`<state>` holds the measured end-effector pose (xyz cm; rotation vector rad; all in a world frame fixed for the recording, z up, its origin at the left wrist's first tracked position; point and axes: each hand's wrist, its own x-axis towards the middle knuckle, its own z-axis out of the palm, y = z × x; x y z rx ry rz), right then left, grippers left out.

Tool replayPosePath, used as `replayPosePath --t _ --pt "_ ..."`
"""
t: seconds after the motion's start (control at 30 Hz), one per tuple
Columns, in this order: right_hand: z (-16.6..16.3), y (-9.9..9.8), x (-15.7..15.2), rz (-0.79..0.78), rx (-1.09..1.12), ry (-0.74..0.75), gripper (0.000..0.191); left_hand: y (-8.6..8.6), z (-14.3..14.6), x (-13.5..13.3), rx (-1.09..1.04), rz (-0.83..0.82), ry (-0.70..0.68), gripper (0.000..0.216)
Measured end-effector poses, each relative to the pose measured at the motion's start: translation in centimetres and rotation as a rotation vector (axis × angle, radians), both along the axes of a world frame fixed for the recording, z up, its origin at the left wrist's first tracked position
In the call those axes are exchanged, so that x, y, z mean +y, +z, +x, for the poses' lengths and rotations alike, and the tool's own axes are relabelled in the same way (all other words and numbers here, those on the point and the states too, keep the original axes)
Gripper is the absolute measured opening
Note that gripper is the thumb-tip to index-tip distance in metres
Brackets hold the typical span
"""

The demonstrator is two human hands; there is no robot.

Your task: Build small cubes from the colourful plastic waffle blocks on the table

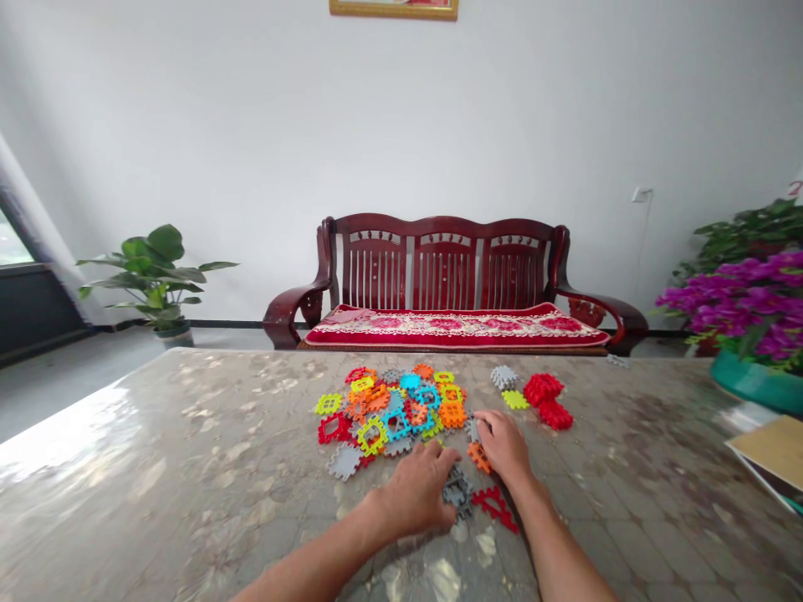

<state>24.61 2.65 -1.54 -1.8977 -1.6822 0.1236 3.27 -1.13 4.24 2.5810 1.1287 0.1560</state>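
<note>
Head view. What's nearest?

– Left hand (421, 493), half open, fingers arched, thumb beside a grey pile (459, 493). Seems to touch it; grip hidden, can't tell. Red piece (500, 512) just right of that pile, between hand and right forearm.

Right hand?

– Right hand (505, 445) farther out. Thumb and forefinger nearly together at a grey piece (472, 430); whether pinched, unclear. Orange piece (479, 457) just on the near side of those fingertips.

Step?

– Picking through grey pieces, I'd judge. Next move calls for a light pinch on a thin notched edge.

Lie of them?

– Pile roughly level, no clear long axis. Red piece slants, its long axis running from left thumb side toward right forearm.

Beyond?

– Mixed heap (395, 403) past left fingertips; red stack (543, 389) past right hand.
</note>
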Motion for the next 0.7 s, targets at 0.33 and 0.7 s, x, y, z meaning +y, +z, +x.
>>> replayPosePath --t 0.33,0.7 --pt "-0.14 0.17 -0.06 0.002 0.019 -0.004 0.037 -0.07 -0.30 0.79 -0.005 -0.121 0.038 0.065" --pt "-0.05 -0.02 0.02 -0.002 0.030 -0.007 0.037 0.76 -0.53 -0.08 -0.012 -0.073 0.036 0.065"
